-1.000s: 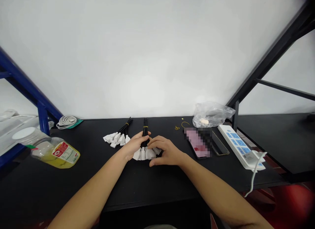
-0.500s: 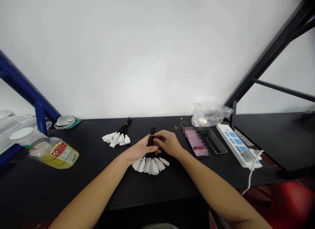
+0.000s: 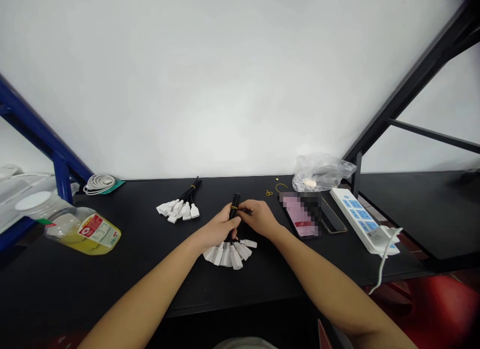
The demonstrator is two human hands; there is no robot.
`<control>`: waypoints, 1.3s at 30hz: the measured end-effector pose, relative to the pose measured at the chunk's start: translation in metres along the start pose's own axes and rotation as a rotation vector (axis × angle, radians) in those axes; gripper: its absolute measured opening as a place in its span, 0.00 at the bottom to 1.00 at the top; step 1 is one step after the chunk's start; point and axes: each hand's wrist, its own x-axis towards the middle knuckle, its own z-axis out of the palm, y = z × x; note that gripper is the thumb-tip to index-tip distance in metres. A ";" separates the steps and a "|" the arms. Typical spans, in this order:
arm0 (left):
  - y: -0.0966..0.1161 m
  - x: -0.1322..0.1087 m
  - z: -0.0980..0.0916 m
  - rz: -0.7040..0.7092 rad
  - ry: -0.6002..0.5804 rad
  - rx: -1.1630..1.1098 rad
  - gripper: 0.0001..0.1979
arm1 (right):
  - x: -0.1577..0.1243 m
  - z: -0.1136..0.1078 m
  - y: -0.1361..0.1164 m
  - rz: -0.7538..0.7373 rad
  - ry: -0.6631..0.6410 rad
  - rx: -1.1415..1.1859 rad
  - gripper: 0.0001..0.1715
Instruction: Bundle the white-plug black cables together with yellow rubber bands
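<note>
My left hand (image 3: 217,228) is wrapped around a bundle of black cables (image 3: 234,208), just below a yellow wire tie (image 3: 234,207) on it. My right hand (image 3: 258,218) is shut at the same spot, its fingertips pinching at the tie. White plugs (image 3: 227,255) fan out from the bundle's lower end, under my hands. A second tied bundle with white plugs (image 3: 179,208) lies on the table to the left of my hands, out of reach of my fingers.
Beyond my right hand lie loose yellow wire bits (image 3: 269,193), a pixelated phone (image 3: 300,215), a plastic bag (image 3: 320,172) and a blue-and-white power strip (image 3: 360,220). A lidded plastic jar (image 3: 84,231) and a coiled white cable (image 3: 99,185) are at the left.
The bundle has shifted right and now stands more upright, with its plugs spread wider. Both hands have closed in around the tie, higher on the bundle than a second ago.
</note>
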 end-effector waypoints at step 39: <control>0.001 0.001 -0.001 -0.008 -0.004 0.081 0.25 | 0.003 0.003 -0.004 -0.026 -0.005 -0.139 0.02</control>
